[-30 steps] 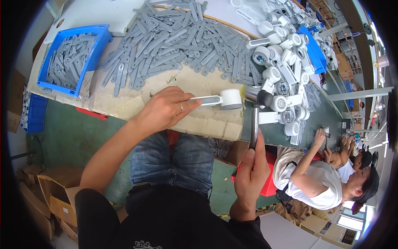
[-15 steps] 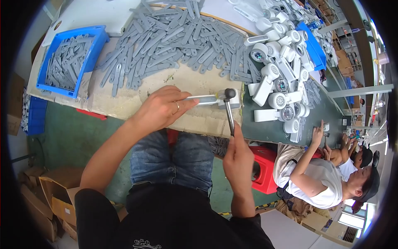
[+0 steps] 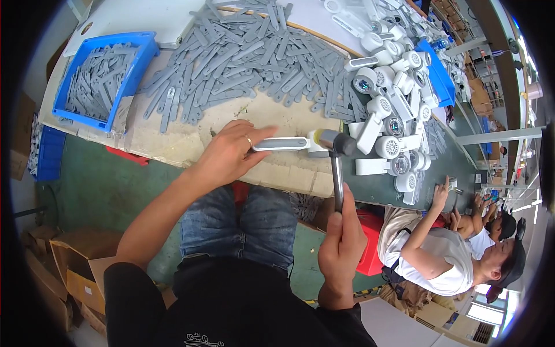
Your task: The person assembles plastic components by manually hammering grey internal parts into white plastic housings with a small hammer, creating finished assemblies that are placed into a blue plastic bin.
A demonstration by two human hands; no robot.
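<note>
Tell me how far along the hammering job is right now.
Done, by the look of it: a heap of white units lies at the right. In hand: the left hand pins one white unit on the bench while the right hand holds a hammer with its head on that unit's round end. Left: many grey strips are spread on the table, with more in the blue tray.

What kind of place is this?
Probably a factory assembly bench. Heaps of grey plastic strips and white handheld parts cover the table, and other workers sit alongside.
</note>
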